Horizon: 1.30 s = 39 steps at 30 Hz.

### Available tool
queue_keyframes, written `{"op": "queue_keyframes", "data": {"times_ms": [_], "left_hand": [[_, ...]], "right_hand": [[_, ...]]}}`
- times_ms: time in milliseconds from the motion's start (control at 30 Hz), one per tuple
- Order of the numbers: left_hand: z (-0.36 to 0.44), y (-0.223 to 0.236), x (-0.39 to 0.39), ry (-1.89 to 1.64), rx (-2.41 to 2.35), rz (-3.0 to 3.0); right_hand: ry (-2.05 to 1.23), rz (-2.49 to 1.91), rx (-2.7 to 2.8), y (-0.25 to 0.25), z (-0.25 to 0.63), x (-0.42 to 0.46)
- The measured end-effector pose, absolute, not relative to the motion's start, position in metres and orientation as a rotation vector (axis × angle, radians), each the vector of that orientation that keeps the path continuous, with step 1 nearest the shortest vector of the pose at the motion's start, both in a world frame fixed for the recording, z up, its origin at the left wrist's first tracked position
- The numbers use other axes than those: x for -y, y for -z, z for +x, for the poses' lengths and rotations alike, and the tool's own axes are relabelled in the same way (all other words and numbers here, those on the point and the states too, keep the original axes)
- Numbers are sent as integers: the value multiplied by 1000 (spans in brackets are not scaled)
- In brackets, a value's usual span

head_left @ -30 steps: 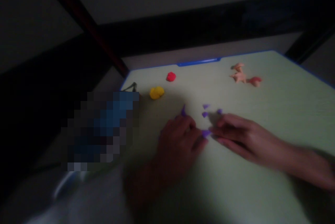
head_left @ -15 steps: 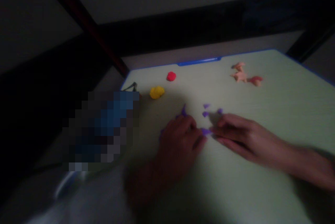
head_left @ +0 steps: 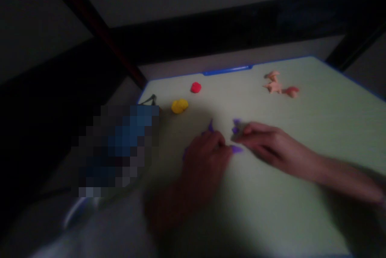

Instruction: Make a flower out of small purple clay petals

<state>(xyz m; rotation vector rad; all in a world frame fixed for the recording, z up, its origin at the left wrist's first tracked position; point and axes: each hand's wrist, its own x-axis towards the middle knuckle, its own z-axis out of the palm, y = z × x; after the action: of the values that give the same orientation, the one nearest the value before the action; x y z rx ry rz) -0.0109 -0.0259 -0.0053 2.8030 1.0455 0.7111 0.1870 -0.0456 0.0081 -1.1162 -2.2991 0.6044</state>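
A blurred-out object covers part of the table's left edge. Inside that edge sits a yellow lump, with a red ball beyond it, towards the far left corner; both lie apart from the hands. The left hand rests low over a purple shape, whose parts poke out beyond the knuckles. If it is soft clay, as it looks, the palm's weight could flatten it. The left fingertips touch the wide end of a purple cone; whether they pinch or merely press it, I cannot tell. Pressing too hard could blunt it. Two small purple bits lie beyond the cone, towards the far edge. The right hand has its fingertips together just beside these bits; what they grip, if anything, is hidden. A careless sweep could scatter or stick them. A peach figure lies towards the far right corner, out of harm's way.
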Motion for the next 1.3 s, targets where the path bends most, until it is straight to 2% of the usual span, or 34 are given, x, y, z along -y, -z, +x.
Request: {"op": "queue_keyframes", "data": {"times_ms": [600, 1300], "left_hand": [[-7, 0, 25, -502, -1128, 2919], [-3, 1, 23, -535, -1143, 2836]], "right_hand": [[-666, -1109, 2354, -8, 188, 37], [-676, -1113, 2312, -4, 186, 37]]}}
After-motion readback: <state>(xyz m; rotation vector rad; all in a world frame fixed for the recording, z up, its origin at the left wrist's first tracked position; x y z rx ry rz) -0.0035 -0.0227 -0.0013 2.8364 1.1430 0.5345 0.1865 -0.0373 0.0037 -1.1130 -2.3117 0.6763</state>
